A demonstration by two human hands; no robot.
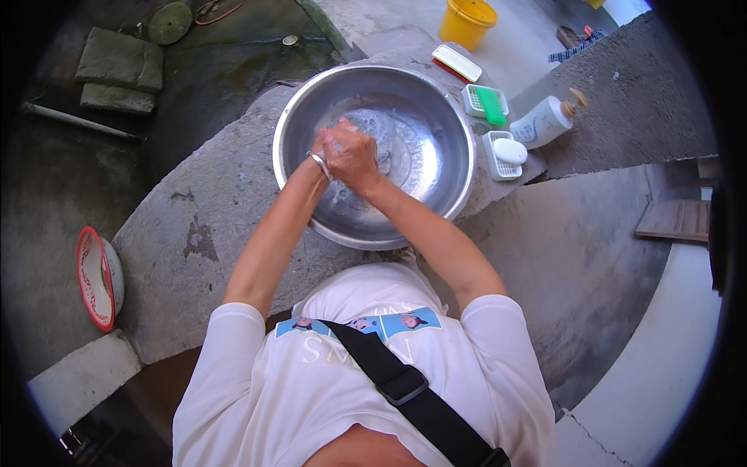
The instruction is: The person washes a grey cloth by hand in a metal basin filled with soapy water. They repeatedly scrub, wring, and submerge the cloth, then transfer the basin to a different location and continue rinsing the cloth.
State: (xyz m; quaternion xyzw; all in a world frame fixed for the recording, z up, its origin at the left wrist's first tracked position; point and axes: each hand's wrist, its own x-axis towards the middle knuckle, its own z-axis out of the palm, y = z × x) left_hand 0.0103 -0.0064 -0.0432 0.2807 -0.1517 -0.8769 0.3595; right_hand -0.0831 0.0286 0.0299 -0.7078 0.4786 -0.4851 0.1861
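Note:
A large round metal basin (280,148) stands on a grey concrete slab in front of me, with soapy, foamy water (401,159) in its bottom. Over its left half my left hand (322,142) and my right hand (356,161) are pressed together, closed. The right hand overlaps the left and hides most of its fingers; whatever they may grip is out of sight. A silvery bracelet (319,165) circles my left wrist. Something greyish (384,160) shows in the water just right of my hands; I cannot tell what it is.
Right of the basin sit a white soap bar (510,151) on a white dish, a green block (491,106) on another, a red-and-white brush (457,63) and a white pump bottle (541,123). A yellow bucket (467,22) stands behind; a red-rimmed enamel basin (113,274) leans at left.

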